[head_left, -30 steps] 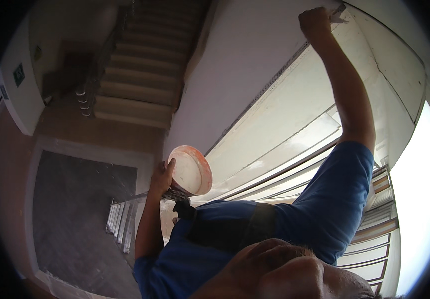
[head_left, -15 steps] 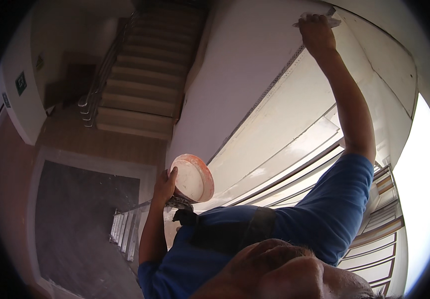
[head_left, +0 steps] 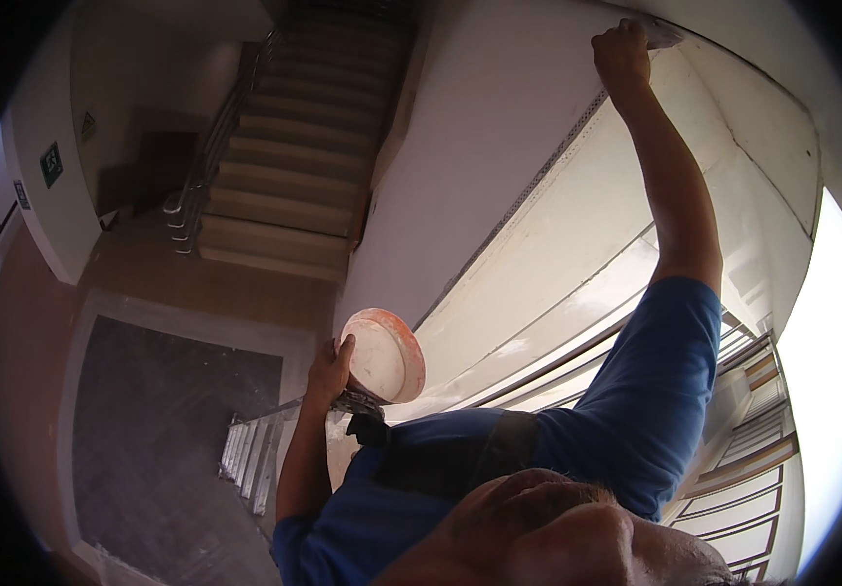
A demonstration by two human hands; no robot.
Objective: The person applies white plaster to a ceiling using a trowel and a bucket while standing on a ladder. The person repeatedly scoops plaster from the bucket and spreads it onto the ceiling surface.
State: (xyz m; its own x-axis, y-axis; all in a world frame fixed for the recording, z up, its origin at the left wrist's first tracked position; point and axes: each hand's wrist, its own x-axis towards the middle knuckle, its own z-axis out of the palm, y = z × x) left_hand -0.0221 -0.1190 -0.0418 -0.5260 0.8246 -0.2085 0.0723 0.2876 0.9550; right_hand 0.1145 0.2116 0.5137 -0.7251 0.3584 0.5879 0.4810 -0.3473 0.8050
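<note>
My left hand (head_left: 328, 371) grips the rim of a round orange bowl (head_left: 382, 354) filled with white plaster, held at chest height and tilted toward me. My right arm in a blue sleeve reaches high. My right hand (head_left: 621, 49) presses a flat putty knife (head_left: 663, 34) against the top of the white wall corner, where a perforated metal corner strip (head_left: 548, 166) runs down. Most of the blade is hidden behind my fingers.
A metal ladder (head_left: 250, 459) stands under me, over a dark floor mat (head_left: 157, 430). A staircase (head_left: 284, 186) with a metal railing (head_left: 211, 156) rises at the upper left. White plastered wall (head_left: 470, 127) lies ahead, with a bright window and frame (head_left: 762, 391) on the right.
My right hand stays at the top of the corner with the knife, shifting only slightly. The bowl in my left hand sits a little lower in the picture.
</note>
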